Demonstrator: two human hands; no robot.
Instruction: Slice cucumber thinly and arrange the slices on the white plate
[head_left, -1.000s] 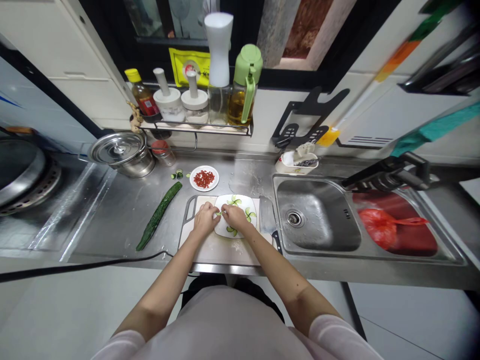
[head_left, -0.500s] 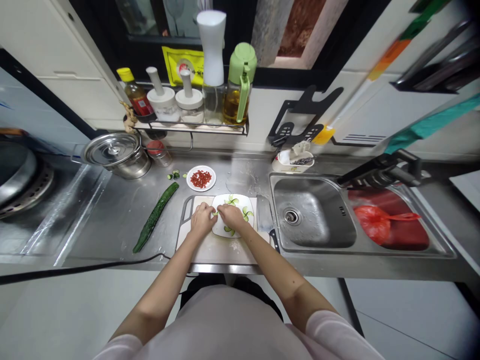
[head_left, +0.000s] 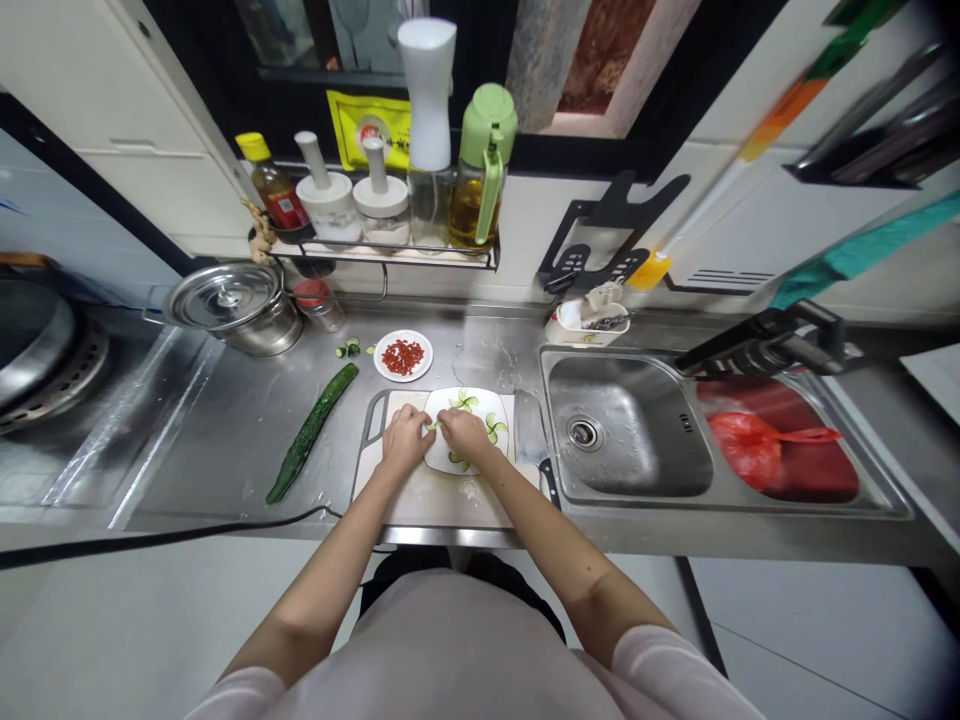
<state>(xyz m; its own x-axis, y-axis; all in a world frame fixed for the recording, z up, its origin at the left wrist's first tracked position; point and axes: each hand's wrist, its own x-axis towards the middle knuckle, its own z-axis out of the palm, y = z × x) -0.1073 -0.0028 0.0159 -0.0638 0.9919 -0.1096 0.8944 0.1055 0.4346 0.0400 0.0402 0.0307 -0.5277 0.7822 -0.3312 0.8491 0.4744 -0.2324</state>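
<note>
A white plate (head_left: 471,424) lies on the cutting board (head_left: 442,508), with thin green cucumber slices (head_left: 495,428) set out on it in pinwheel shapes. Over the plate's left edge, my left hand (head_left: 406,438) is closed, its fingertips on a small piece of cucumber. My right hand (head_left: 462,434) pinches at the same spot from the other side, a pale green bit showing between the two hands. Fingers and knuckles partly hide these slices. A whole cucumber (head_left: 312,432) rests on the steel counter to the left. Behind the plate sits a small white dish (head_left: 403,372) of chopped red pieces (head_left: 402,357).
At the board's right side lies a knife (head_left: 541,450). Beyond it is a sink (head_left: 630,425) with a red bag (head_left: 746,448) in the right basin. Cucumber ends (head_left: 348,349), a lidded pot (head_left: 259,320) and a jar (head_left: 321,304) stand toward the back left. A bottle shelf (head_left: 390,256) hangs above.
My right hand has shifted very slightly, and more of the pale green piece shows between my fingertips. Otherwise the scene looks the same.
</note>
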